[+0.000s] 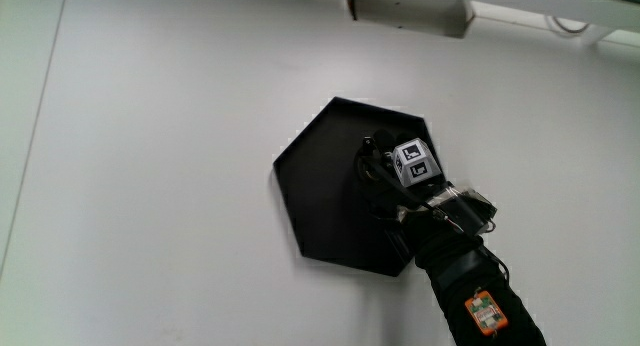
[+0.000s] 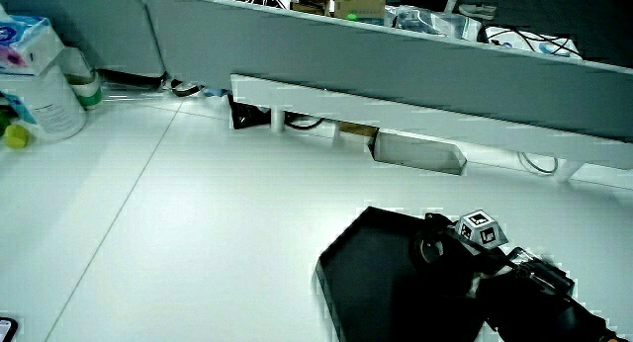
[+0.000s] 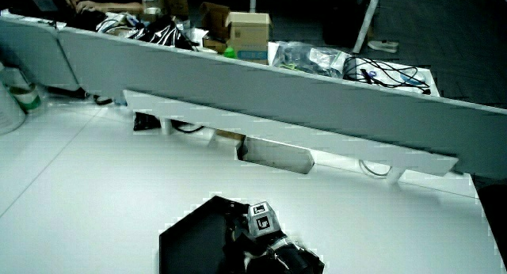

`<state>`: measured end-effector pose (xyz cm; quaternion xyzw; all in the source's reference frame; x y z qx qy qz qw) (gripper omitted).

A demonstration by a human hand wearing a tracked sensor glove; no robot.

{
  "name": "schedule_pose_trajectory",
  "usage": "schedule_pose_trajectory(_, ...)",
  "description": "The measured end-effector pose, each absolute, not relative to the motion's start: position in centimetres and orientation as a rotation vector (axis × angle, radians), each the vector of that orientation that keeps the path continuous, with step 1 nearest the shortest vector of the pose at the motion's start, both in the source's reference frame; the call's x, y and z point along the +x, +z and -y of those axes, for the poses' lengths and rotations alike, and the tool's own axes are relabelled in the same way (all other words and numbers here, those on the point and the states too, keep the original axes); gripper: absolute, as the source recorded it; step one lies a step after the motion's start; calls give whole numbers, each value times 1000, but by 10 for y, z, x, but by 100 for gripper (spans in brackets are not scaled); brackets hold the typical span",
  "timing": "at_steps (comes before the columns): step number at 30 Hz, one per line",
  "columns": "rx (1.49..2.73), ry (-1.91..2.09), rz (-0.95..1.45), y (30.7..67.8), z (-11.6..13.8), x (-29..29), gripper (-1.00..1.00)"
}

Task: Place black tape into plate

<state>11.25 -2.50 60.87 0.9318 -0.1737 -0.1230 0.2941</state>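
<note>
Gloved hand [image 1: 395, 181] rests inside the matte black hexagonal plate [image 1: 320, 186].

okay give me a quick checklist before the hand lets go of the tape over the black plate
1. Hand over the plate: ok, in the main view and in both side views.
2. Plate flat on the table: ok.
3. Black tape visible in the hand: cannot tell, black on black.
4. Tape already resting on the plate: cannot tell.
5. Nothing else seen lying in the plate: ok for its bare part.
</note>
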Motion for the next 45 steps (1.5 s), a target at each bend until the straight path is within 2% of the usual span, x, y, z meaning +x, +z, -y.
schedule_pose_trajectory(8,2351,-456,457,641,25,105,0)
schedule_pose_trajectory(14,2257,-508,466,661,16,100,0)
schedule_pose_trajectory(22,2217,-429,453,660,19,95,0)
schedule_pose_trajectory(24,2215,-411,449,661,17,99,-20)
schedule_pose_trajectory(32,2347,-226,481,633,9,112,-100)
schedule_pose_trajectory(45,2570,30,473,588,-17,136,-100)
